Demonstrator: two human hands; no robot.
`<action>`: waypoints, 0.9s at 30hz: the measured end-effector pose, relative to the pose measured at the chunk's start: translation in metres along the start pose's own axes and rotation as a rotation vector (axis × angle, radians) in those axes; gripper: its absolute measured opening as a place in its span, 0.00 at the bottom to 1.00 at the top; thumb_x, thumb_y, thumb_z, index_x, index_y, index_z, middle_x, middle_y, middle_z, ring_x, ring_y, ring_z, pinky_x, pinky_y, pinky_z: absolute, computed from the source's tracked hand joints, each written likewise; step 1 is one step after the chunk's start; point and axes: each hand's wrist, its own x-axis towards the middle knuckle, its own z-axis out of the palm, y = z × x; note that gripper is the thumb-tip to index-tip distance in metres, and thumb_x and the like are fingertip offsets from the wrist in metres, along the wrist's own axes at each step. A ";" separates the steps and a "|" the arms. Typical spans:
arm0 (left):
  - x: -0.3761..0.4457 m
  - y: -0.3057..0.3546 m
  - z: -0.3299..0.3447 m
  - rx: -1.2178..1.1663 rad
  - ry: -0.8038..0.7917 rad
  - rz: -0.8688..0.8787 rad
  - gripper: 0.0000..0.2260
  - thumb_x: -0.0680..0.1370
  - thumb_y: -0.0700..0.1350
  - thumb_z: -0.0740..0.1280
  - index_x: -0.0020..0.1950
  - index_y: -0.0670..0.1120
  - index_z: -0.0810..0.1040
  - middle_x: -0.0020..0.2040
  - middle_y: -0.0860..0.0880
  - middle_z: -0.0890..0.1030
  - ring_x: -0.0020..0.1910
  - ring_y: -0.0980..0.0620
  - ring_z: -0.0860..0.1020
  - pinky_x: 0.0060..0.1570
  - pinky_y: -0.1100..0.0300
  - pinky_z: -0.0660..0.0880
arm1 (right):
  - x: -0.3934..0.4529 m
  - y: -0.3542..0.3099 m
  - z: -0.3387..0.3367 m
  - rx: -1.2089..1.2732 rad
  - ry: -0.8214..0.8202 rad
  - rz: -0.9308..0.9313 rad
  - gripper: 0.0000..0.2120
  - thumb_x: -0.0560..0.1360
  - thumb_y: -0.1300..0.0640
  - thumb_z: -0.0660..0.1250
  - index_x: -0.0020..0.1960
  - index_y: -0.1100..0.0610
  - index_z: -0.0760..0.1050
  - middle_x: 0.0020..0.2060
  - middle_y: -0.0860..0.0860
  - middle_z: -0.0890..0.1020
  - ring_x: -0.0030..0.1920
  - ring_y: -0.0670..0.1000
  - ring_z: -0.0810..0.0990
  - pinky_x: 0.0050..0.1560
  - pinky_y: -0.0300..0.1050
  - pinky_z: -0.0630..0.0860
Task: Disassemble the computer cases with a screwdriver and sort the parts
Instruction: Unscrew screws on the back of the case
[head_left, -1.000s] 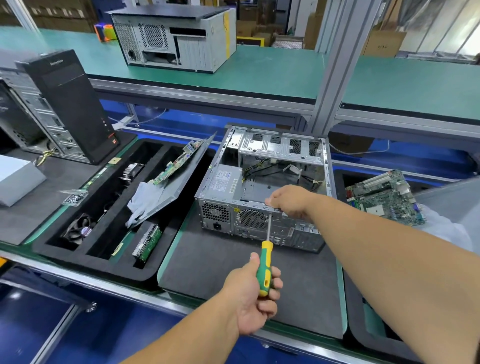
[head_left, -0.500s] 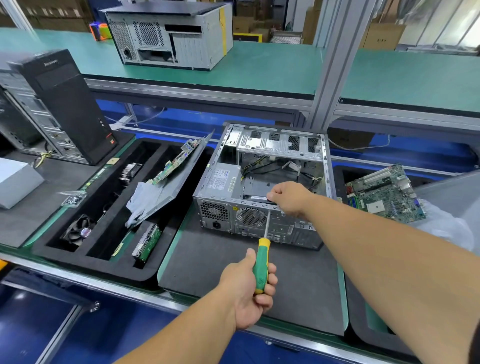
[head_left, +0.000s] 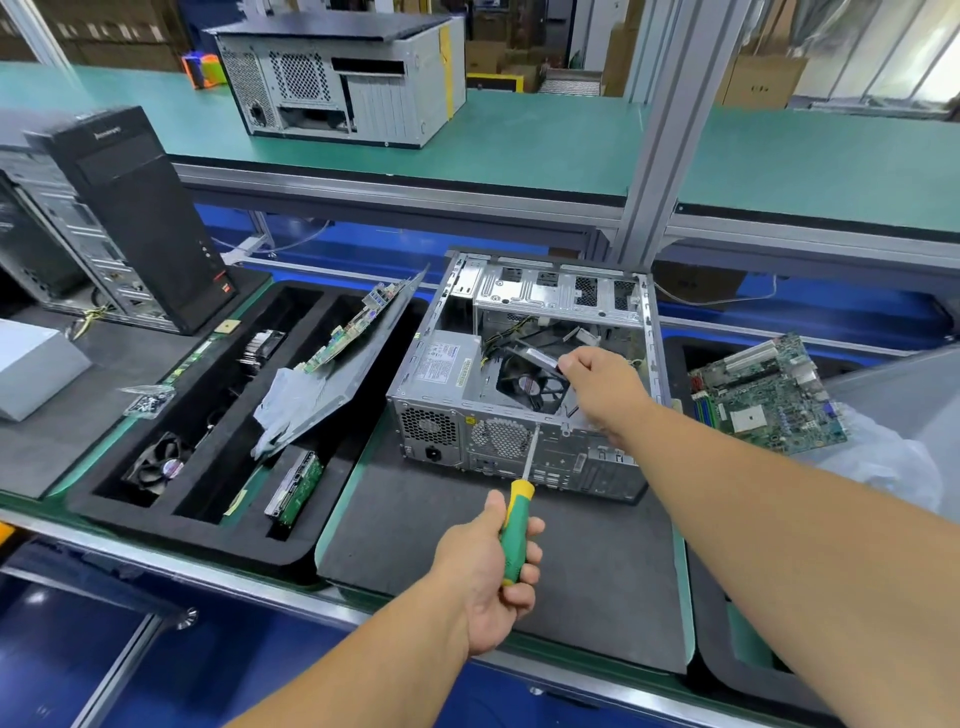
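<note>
Green-and-yellow plastic fills the left hand (head_left: 491, 571), fingers wrapped tight round the screwdriver (head_left: 514, 530) handle, its thin steel shaft angled up so the tip sits against the rear panel of the open computer case (head_left: 519, 410), just beside the round fan grille. Over on the other side, the right hand (head_left: 602, 387) reaches down into the chassis and pinches a small flat metal bracket (head_left: 540, 357) between thumb and fingers (exactly what the strip is, the view doesn't settle). That piece looks light and stiff, thin sheet with edges, so a pinch across its flat faces seems right. Below it lies a black cooling fan (head_left: 532, 387), light plastic, best lifted by the frame and not the blades, with its cable trailing. To the left of that sits the power supply (head_left: 441, 364), a boxy steel block and probably the heaviest thing left inside; it wants a whole-hand hold on its sides. The case itself stands on the dark mat (head_left: 571, 571) at the bench front, rigid sheet metal with raw edges. Farther left, the black foam sorting tray (head_left: 171, 525) holds another fan, a hard drive and a leaning side panel; a bare motherboard (head_left: 769, 397) lies off to the right.
</note>
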 end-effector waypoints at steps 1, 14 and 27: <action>0.000 0.000 0.001 -0.001 -0.001 0.010 0.24 0.80 0.64 0.66 0.52 0.42 0.80 0.33 0.46 0.76 0.27 0.53 0.67 0.21 0.64 0.58 | -0.001 0.001 -0.003 0.057 0.045 0.019 0.17 0.82 0.49 0.61 0.46 0.63 0.73 0.34 0.54 0.69 0.34 0.52 0.65 0.34 0.45 0.63; 0.006 -0.001 -0.001 0.058 0.029 0.030 0.22 0.83 0.62 0.63 0.48 0.43 0.83 0.35 0.47 0.79 0.28 0.54 0.70 0.22 0.63 0.60 | -0.076 0.040 -0.034 1.404 0.088 0.446 0.17 0.83 0.46 0.62 0.37 0.49 0.68 0.25 0.46 0.55 0.23 0.46 0.53 0.25 0.40 0.53; 0.008 -0.002 -0.001 0.123 0.040 0.104 0.13 0.80 0.53 0.72 0.54 0.44 0.79 0.32 0.47 0.76 0.27 0.53 0.68 0.23 0.63 0.58 | -0.182 0.117 -0.015 1.562 -0.059 0.715 0.22 0.82 0.49 0.63 0.31 0.53 0.65 0.26 0.47 0.59 0.28 0.46 0.50 0.26 0.40 0.54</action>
